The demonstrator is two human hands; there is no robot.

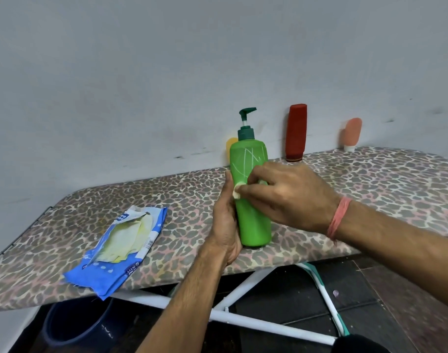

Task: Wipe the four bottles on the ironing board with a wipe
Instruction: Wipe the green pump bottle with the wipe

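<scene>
I saw the ironing board (370, 179) carrying everything — the green bottle (250, 189) stood near its front edge, mid-wipe. My left hand (226, 220) gripped its side; my right hand (286, 197) pinched the wipe (237, 190) against it. Next, I judged, turning it. Open room lay rightward, toward the red bottle (296, 132).

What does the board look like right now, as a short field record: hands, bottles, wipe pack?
left hand: grips the green plastic pump bottle, upright on the leopard-print ironing board
right hand: presses a small white wipe on that bottle
by the wall: yellow bottle mostly hidden, tall red bottle, small peach tube
blue wipe pack: opened, lying at the left
</scene>
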